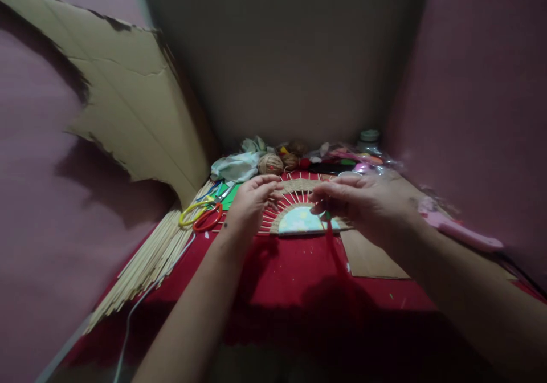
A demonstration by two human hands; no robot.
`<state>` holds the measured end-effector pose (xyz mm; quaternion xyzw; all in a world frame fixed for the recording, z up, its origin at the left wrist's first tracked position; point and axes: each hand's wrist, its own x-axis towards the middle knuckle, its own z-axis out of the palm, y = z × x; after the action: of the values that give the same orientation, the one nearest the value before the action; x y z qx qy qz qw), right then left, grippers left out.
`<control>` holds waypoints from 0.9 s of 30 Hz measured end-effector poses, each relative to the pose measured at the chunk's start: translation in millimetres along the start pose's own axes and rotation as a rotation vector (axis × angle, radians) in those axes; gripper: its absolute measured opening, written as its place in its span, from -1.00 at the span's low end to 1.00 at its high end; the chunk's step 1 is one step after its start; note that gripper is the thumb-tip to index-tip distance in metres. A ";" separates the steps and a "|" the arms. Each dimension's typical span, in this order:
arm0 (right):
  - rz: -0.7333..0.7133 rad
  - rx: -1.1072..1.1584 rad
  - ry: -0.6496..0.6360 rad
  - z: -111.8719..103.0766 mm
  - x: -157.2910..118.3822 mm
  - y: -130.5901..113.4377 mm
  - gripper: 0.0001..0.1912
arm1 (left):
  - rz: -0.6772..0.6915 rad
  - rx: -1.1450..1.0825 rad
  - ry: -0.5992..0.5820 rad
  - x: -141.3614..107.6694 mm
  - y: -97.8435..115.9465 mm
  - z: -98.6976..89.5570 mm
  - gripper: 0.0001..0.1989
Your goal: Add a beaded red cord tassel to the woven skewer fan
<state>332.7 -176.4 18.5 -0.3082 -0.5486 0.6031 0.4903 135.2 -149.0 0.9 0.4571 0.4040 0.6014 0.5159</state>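
Note:
A half-round woven fan (298, 186) lies on the red cloth, with thin stick ribs, a straw-coloured woven band and a pale blue patterned panel (299, 220) at its base. Over the fan's left side is my left hand (258, 196), fingers stretched and loosely curved, with nothing visible in them. My right hand (354, 196) is above the fan's right side, its thumb and fingertips pinched together. From that pinch hangs a blurred red yarn strand (330, 240), with a small green bit near its top. The right fingers hide part of the fan.
Scissors (207, 215) with yellow and red handles and a bundle of thin sticks (149, 257) lie left. Twine balls (270, 164) and cloth (236, 167) sit behind. Cardboard (371, 255) and a pink glue gun (461, 229) lie right. Torn cardboard (128, 86) leans left.

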 end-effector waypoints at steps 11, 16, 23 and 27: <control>0.047 0.142 0.132 10.7 15.6 -2.7 -0.83 | -0.199 -0.338 -0.483 -45.8 -26.1 48.7 -0.81; -0.098 0.222 0.208 4.0 20.2 1.2 -0.93 | -0.267 -0.213 -0.429 -45.9 -28.9 38.3 -0.76; -0.065 0.254 0.296 -15.5 17.5 9.9 -0.91 | -0.320 0.159 -0.432 -46.2 -17.8 11.1 -0.84; -0.060 0.324 0.343 -23.3 8.5 16.4 -0.89 | -0.273 0.438 -0.433 -46.3 -9.3 -5.3 -0.78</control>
<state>346.9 -158.7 -0.7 -0.3072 -0.3621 0.6072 0.6370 134.7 -193.6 -15.6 0.6159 0.4619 0.3148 0.5551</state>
